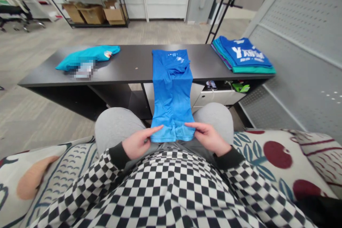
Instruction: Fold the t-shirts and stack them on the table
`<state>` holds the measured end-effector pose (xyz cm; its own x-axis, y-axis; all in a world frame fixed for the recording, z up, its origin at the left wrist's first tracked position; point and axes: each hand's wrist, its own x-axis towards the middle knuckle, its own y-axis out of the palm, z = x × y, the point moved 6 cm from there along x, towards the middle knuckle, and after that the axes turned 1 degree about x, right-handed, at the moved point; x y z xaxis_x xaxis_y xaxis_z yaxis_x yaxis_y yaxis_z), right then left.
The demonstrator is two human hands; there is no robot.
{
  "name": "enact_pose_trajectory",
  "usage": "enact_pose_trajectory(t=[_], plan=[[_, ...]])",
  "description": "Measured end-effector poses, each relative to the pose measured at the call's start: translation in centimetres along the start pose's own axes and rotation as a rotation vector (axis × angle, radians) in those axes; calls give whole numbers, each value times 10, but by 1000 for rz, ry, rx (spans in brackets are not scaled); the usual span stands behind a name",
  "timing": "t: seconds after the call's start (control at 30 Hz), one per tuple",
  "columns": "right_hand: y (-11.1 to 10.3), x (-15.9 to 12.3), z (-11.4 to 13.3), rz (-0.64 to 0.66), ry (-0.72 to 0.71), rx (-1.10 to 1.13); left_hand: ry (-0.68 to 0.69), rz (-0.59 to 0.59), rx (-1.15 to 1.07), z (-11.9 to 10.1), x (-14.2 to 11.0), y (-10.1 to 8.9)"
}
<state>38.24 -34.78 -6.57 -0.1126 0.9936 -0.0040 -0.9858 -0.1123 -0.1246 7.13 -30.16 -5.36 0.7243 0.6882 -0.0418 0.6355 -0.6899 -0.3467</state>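
Observation:
A blue T-shirt (172,92), folded into a long strip and paling toward the near end, lies partly on the dark table and hangs over its front edge toward my lap. Its far part has a bunched fold with a small white print. My left hand (137,142) grips the left corner of the near hem, index finger stretched across the top and thumb below. On the opposite corner, my right hand (210,137) holds the hem in the same way. Between them the cloth is held up above my lap, with a crease down its middle.
The dark table (133,57) carries a bright blue bundle of cloth (88,57) on the left and a stack of folded T-shirts (243,55) on the right. A phone (211,85) sits on a shelf underneath. A perforated grey panel (301,42) stands at the right.

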Motion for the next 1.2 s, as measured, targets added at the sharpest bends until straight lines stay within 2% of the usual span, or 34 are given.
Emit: enact_pose_trajectory(t=[0.13,0.3,0.43,0.63,0.7,0.8,0.87,0.93,1.0,1.07,1.13,1.2], plan=[[-2,6,11,34,-207,-367,94,-37,350,11,4,-4],[-4,15,17,27,-354,-593,159,-138,548,13,14,-22],[-4,15,28,-20,-436,-603,169,-157,600,3,23,-37],[-5,26,62,-82,-532,-550,264,-170,495,-25,36,-50],[-10,34,77,-102,-570,-533,331,-236,515,-41,40,-56],[-20,47,97,-107,-570,-436,414,-398,528,-67,45,-70],[-25,56,104,-71,-506,-310,431,-442,427,-78,50,-78],[-28,67,104,-7,-400,-129,422,-393,211,-80,59,-80],[-27,80,99,65,-270,65,362,-347,-44,-71,72,-80],[-26,97,93,104,-154,234,262,-361,-269,-55,88,-81],[-29,116,90,72,-97,343,178,-384,-459,-43,106,-82],[-36,138,92,-27,-106,389,151,-386,-626,-41,128,-86]])
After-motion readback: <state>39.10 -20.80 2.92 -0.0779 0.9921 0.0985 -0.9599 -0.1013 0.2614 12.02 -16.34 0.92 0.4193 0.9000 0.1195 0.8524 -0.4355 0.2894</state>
